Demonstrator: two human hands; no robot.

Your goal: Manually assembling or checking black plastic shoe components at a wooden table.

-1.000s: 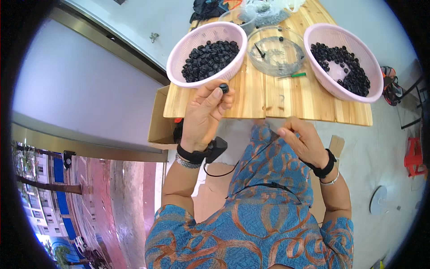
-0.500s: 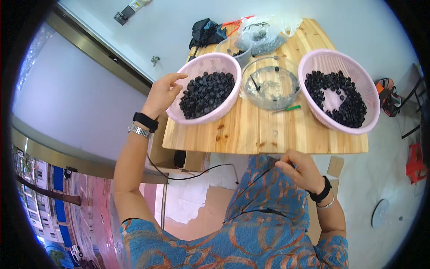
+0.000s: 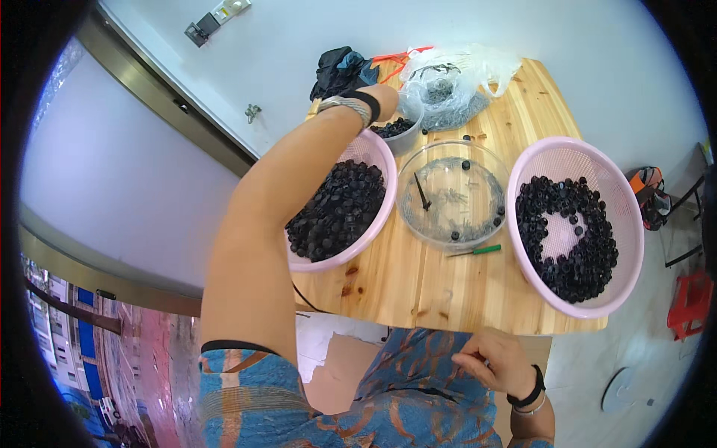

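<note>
My left hand [image 3: 388, 99] is stretched to the far side of the table [image 3: 418, 291], over a small clear tub [image 3: 399, 128] of little black caps that sits just beyond the left pink basket [image 3: 377, 216]. Only the wrist and the back of the hand show, so I cannot tell whether the fingers are spread or pinching a cap. My forearm crosses above that left basket, which is heaped with the same black caps. I judge this to be the reach-and-pick step at the tub, and the next move calls for a careful lift back over the basket rim without knocking it.

My right hand [image 3: 497, 361] rests low, near my lap, just below the near table edge, fingers curled loosely together; whether it holds anything small I cannot make out.

Between the two baskets sits a shallow clear bowl [image 3: 452, 193] with a thin dark tool and a few stray caps inside. A green-handled tool [image 3: 478, 251] lies on the wood just in front of it. The right pink basket [image 3: 575, 224] holds caps arranged in a loose ring. Behind the bowl lies a clear plastic bag [image 3: 455, 86], and beside it a dark cloth [image 3: 340, 69].
</note>
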